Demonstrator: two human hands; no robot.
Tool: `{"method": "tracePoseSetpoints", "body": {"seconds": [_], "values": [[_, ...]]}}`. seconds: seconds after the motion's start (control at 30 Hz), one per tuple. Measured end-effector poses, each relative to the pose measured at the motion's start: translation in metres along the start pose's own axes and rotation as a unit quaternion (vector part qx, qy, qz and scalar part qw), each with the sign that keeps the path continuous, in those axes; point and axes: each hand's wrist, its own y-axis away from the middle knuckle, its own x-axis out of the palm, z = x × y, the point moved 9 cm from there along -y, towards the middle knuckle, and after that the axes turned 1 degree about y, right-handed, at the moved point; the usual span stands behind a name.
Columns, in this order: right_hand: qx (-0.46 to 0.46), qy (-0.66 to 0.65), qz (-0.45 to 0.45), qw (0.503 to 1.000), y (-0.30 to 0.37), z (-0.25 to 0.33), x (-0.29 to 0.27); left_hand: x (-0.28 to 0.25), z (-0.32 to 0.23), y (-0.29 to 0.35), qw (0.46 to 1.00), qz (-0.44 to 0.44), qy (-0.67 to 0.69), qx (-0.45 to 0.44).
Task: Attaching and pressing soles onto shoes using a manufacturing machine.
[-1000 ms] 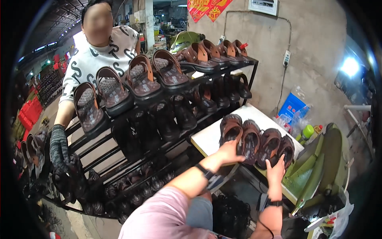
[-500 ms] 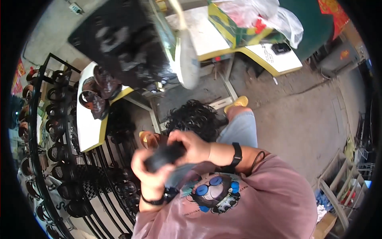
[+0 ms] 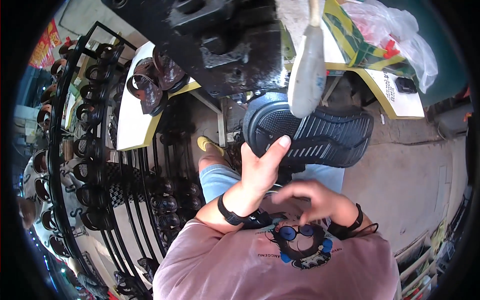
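Observation:
My left hand (image 3: 260,170) grips a black shoe (image 3: 330,137), thumb pressed on its sole and the other fingers hidden beneath. The treaded sole faces up toward me; most of the upper is out of sight. One rounded end lies just under the black metal head of a machine (image 3: 225,55). A pale, worn lever (image 3: 307,70) hangs from the machine and covers part of the sole. My right hand (image 3: 312,197), slightly blurred, is off the shoe near my chest, fingers bent and apart, with nothing visible in it.
Brown strapped sandals (image 3: 150,85) lie on a white, yellow-edged table (image 3: 135,125) at left. Beside it stands a black rack (image 3: 62,120) holding several sandals. Right of the machine are a green-yellow box (image 3: 350,45) with plastic bags and a small black object (image 3: 405,85).
Both hands were together around a blurred black object. Now my left hand holds the shoe out beneath the machine head, and my right hand has come away toward my chest. The view has shifted.

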Motion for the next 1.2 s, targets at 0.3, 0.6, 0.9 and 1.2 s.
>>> {"method": "tracePoseSetpoints", "body": {"seconds": [0.3,0.6,0.9,1.2], "values": [[-0.143,-0.405,-0.435,0.792,0.043,-0.062,-0.137,-0.023,-0.004,-0.008,0.99,0.016,0.135,0.04],[-0.092,-0.29,-0.417,0.856,-0.013,-0.041,-0.089,-0.113,-0.035,-0.018,0.971,-0.026,0.209,0.116],[-0.031,-0.435,-0.393,0.81,-0.078,-0.044,-0.017,-0.132,-0.132,-0.04,0.982,0.102,0.047,0.154],[-0.008,-0.34,-0.312,0.887,-0.121,-0.032,0.001,-0.022,-0.145,-0.044,0.779,0.219,-0.56,0.177]]}}
